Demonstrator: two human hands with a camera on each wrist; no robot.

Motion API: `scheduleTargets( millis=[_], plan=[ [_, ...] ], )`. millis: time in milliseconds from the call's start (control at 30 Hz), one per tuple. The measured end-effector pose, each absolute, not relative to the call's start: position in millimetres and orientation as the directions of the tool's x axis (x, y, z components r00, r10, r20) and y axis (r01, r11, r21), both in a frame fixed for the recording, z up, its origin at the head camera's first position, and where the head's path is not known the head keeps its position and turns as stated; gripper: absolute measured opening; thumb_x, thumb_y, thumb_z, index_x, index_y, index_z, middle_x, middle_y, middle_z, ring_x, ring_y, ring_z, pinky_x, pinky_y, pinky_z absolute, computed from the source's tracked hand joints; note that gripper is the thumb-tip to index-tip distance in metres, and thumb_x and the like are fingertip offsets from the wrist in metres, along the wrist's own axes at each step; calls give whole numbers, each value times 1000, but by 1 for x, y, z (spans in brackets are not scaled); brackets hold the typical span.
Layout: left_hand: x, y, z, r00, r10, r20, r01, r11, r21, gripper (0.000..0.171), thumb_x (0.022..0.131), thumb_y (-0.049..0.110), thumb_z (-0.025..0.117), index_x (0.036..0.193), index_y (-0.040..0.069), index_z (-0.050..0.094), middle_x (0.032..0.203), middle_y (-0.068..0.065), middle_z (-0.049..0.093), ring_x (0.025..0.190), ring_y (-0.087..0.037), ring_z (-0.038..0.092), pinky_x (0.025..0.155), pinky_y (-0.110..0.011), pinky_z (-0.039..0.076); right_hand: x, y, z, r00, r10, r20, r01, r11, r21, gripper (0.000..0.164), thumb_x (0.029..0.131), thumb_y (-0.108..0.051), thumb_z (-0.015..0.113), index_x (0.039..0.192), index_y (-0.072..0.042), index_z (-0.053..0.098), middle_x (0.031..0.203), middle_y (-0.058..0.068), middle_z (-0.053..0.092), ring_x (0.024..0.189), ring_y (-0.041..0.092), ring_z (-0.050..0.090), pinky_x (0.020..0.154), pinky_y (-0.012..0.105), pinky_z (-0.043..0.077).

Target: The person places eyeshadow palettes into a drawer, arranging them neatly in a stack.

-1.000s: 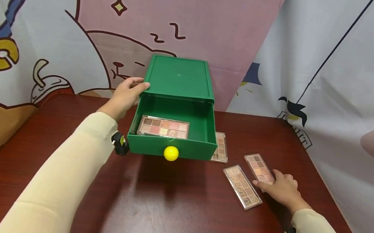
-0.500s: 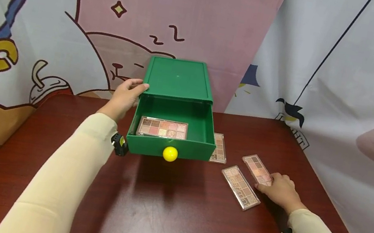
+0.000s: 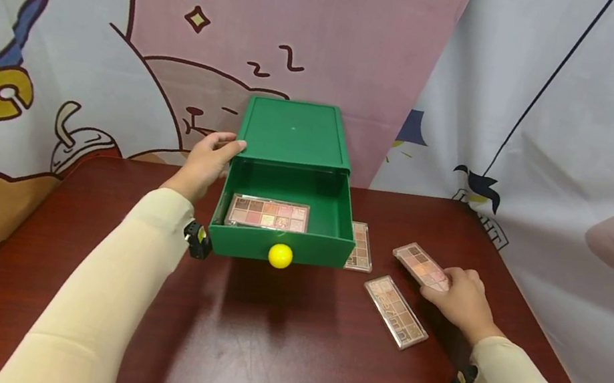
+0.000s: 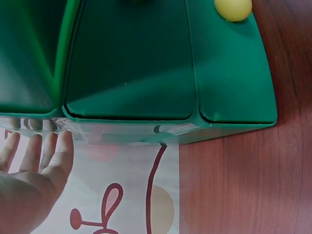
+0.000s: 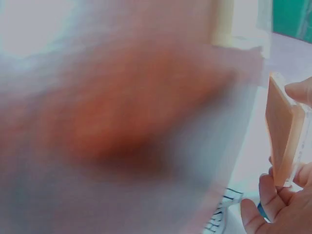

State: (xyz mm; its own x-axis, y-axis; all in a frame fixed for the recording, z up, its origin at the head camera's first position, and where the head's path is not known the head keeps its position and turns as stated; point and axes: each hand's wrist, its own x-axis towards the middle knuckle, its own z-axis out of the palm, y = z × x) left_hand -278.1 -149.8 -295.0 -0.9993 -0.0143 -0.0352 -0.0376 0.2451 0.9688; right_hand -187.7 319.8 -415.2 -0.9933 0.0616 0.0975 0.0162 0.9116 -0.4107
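Right grip [image 3: 462,302] pinches a flat, glossy rectangular palette [image 3: 421,265] by its near end; left grip [image 3: 204,164], fingers pretty straight, rests against a smooth green plastic box [image 3: 295,132].

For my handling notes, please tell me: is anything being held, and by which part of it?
The right hand holds a palette by its near end, between thumb and fingers. The left hand is at the green box's side, fingers straight, gripping nothing.
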Motion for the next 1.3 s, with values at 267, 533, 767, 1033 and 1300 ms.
scheduleTargets(
  millis=[267,533,767,1033,1300],
  plan=[
    [-277,-150,-295,-999,-13,-29,-31,229,973,61,97,44,55,146,13,38,148,-10,38,134,-27,40,105,-44,42,-207,302,-371,-975,18,219,-87,884,-459,64,80,-31,74,121,14,53,107,27,47,93,36,42,70,41,37],
    [-276,-149,-298,-1000,-6,-27,-28,221,975,61,97,42,55,147,11,37,148,-11,38,134,-27,40,105,-43,41,-227,277,-310,-948,-58,314,-213,847,-487,58,81,-27,73,119,14,55,107,26,51,98,35,40,74,40,34],
    [-277,-151,-296,-1000,-1,-14,-14,227,974,62,97,42,55,147,11,37,149,-11,37,135,-27,38,106,-44,41,-238,247,-265,-931,-123,345,-292,819,-494,57,78,-26,73,120,10,58,109,23,49,100,33,39,73,40,34],
    [-277,-149,-295,-1000,11,-16,-12,235,972,62,97,42,55,147,11,37,149,-12,36,135,-27,39,106,-43,41,-241,214,-233,-901,-262,346,-410,773,-484,54,79,-21,73,121,9,56,114,22,48,103,31,38,77,40,34],
    [-276,-151,-295,-1000,2,-25,-24,248,968,62,97,44,55,147,13,37,149,-11,36,136,-28,38,106,-44,41,-240,178,-207,-863,-427,268,-504,724,-470,49,79,-21,73,120,0,59,110,14,47,97,24,40,76,37,38]
  ],
)
